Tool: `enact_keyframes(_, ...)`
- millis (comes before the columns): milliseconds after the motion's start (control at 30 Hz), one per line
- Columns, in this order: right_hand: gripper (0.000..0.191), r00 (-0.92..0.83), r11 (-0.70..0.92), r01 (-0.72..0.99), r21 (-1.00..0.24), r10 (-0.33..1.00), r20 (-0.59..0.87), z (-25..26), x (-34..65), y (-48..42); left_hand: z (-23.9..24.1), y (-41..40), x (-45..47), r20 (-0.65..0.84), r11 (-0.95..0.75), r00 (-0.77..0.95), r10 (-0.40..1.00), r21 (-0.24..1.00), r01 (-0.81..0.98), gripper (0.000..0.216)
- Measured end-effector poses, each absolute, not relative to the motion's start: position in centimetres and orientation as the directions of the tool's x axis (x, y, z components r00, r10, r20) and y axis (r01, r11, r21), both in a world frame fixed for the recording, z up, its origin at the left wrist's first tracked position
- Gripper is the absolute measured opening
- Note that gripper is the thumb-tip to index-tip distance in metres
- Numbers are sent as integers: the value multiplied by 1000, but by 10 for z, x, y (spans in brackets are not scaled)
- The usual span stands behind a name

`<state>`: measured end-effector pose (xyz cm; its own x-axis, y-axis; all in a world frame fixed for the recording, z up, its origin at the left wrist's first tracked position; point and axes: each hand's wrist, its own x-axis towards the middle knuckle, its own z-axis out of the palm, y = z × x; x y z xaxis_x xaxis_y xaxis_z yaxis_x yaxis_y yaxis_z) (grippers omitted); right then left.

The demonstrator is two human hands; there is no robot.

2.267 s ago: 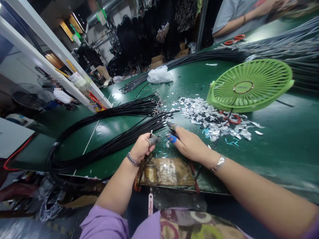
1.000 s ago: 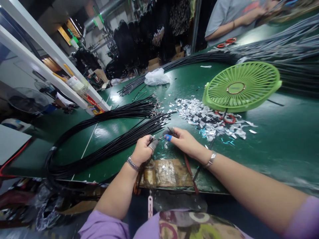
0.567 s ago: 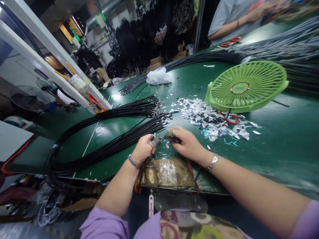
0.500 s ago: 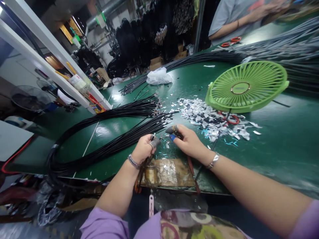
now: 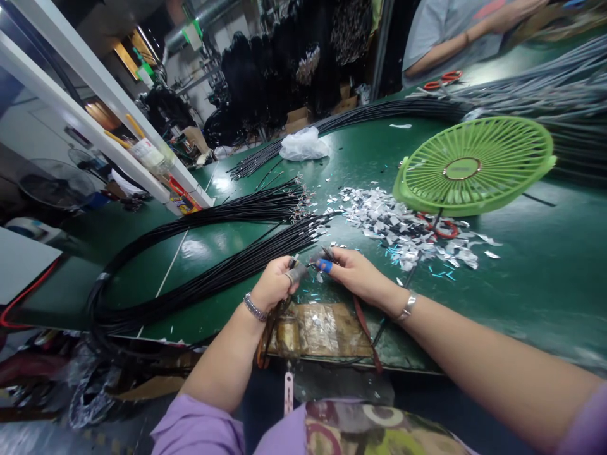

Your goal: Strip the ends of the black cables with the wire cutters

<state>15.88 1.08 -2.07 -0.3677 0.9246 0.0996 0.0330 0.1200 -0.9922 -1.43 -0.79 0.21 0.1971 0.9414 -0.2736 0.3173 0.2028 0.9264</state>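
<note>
My left hand (image 5: 272,285) is closed in a fist around the end of a thin black cable (image 5: 227,268), its forefinger wrapped in grey tape. My right hand (image 5: 355,275) pinches the tip of that cable end between taped fingertips, one capped in blue. Both hands meet just above the near edge of the green table (image 5: 521,265). A long bundle of black cables (image 5: 190,253) curves away to the left from my hands. What exactly sits between my right fingertips is too small to make out.
A heap of silver and black scraps (image 5: 398,227) lies right of my hands, with red-handled scissors (image 5: 441,226) at its edge. A green fan grille (image 5: 474,165) stands behind. A white plastic bag (image 5: 303,144) and more cables lie further back. Another person's arm (image 5: 455,39) works at the far right.
My right hand has shifted slightly toward my left and the blue-capped fingertip shows again at the cable end. My left hand stays in place.
</note>
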Motion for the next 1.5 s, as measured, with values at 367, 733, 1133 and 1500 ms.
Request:
enact_keyframes(367, 31, -386, 217, 78, -973, 906, 171, -24, 160, 12, 2, -5, -18, -328, 263, 244, 913, 928, 264, 44)
enact_keyframes(733, 22, -360, 159, 31, -987, 923, 138, -21, 160, 11, 2, -5, -19, -328, 256, 296, 897, 932, 256, 45)
enact_keyframes(1133, 40, -445, -241, -118, -963, 880, -166, -20, 156, 8, -1, -6, -19, -266, 180, 290, 919, 940, 291, 49)
enact_keyframes(1500, 40, -477, -219, -153, -964, 871, -122, -20, 158, 8, 1, -6, -21, -309, 227, 326, 893, 937, 265, 50)
